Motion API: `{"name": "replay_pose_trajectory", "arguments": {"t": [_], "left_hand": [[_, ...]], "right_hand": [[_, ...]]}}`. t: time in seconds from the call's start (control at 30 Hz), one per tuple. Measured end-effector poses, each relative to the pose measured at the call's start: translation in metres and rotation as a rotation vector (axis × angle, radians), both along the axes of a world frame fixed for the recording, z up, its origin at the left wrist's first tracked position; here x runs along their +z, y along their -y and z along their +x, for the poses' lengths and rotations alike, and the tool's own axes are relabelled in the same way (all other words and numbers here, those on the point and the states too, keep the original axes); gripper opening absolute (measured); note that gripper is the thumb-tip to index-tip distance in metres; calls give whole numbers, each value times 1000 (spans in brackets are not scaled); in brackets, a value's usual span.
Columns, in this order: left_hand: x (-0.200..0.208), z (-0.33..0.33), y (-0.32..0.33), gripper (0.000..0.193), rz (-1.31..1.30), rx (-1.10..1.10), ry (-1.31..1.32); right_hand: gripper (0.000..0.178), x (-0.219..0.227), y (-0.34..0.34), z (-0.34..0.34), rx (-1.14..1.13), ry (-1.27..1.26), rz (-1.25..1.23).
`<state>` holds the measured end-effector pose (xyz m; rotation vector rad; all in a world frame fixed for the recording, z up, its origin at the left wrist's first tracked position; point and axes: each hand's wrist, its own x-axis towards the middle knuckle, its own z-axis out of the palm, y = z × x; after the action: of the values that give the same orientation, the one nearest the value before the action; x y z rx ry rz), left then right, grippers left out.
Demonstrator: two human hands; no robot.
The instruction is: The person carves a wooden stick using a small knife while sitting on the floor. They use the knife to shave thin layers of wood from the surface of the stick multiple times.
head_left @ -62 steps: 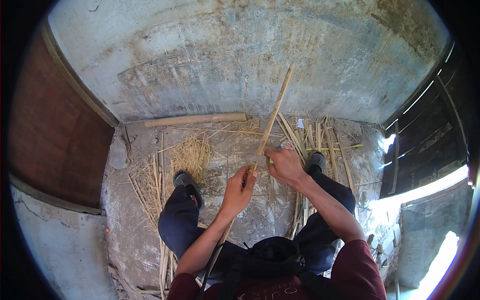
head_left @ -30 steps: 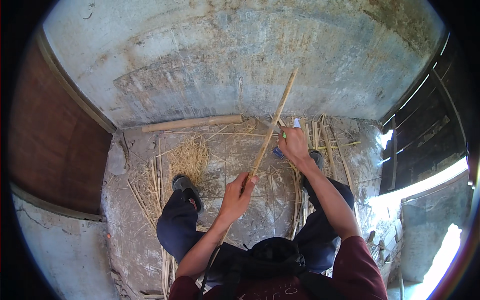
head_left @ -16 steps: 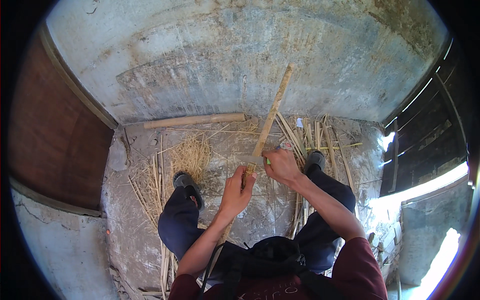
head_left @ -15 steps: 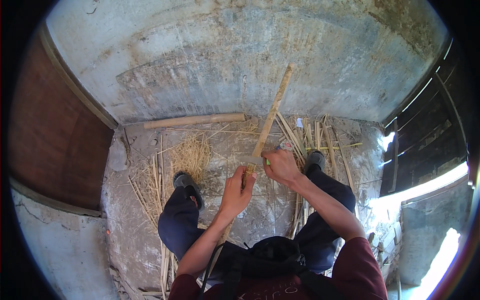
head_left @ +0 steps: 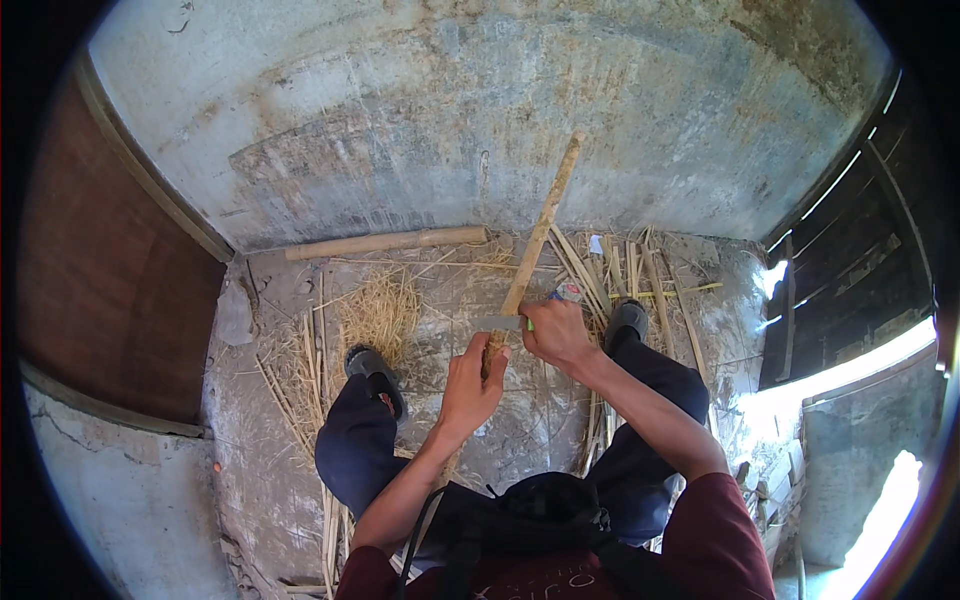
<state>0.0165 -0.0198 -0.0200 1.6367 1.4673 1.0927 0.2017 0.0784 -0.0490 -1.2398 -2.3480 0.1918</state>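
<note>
A long bamboo strip (head_left: 545, 220) slants up and away from me, its far end in front of the wall. My left hand (head_left: 472, 385) is closed around its nearer part, thumb along one side. In my right hand (head_left: 557, 335) is a knife (head_left: 498, 323), a bit of its green handle showing by the fingers. Its flat grey blade lies across the strip, just beyond my left fingers. The strip's near end runs back between my legs, partly hidden by my left hand and forearm.
Straw-like shavings (head_left: 380, 310) are heaped beside my left shoe (head_left: 376, 375). A thick bamboo pole (head_left: 385, 242) lies along the wall base. Several split strips (head_left: 585, 270) lie near my right shoe (head_left: 627, 322). A brown door panel (head_left: 125, 260) stands at left, dark boards (head_left: 850, 250) at right.
My right hand and the knife have shifted very slightly toward me, and the blade's flat face shows more clearly. My left hand keeps its grip on the bamboo strip.
</note>
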Motion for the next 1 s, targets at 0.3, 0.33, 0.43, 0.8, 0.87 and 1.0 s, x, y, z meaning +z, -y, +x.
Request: {"name": "replay_pose_trajectory", "arguments": {"t": [0.3, 0.33, 0.43, 0.8, 0.87, 1.0], "left_hand": [[-6, -1, -1, 27, 58, 18, -13], [-6, -3, 0, 27, 57, 20, -15], [-1, -2, 4, 27, -35, -17, -18], [-1, -3, 7, 27, -111, -40, 40], [-2, -3, 10, 27, -96, -38, 39], [-3, -4, 11, 27, -85, -43, 30]], "right_hand": [[23, -4, -4, 0, -19, 18, 53], [21, -1, -4, -1, -13, 15, 78], [15, 11, -35, 21, -291, -12, 6], [19, 9, -63, 40, -296, -36, 111], [19, 12, -69, 44, -327, -44, 134], [17, 15, -72, 48, -331, -22, 145]]}}
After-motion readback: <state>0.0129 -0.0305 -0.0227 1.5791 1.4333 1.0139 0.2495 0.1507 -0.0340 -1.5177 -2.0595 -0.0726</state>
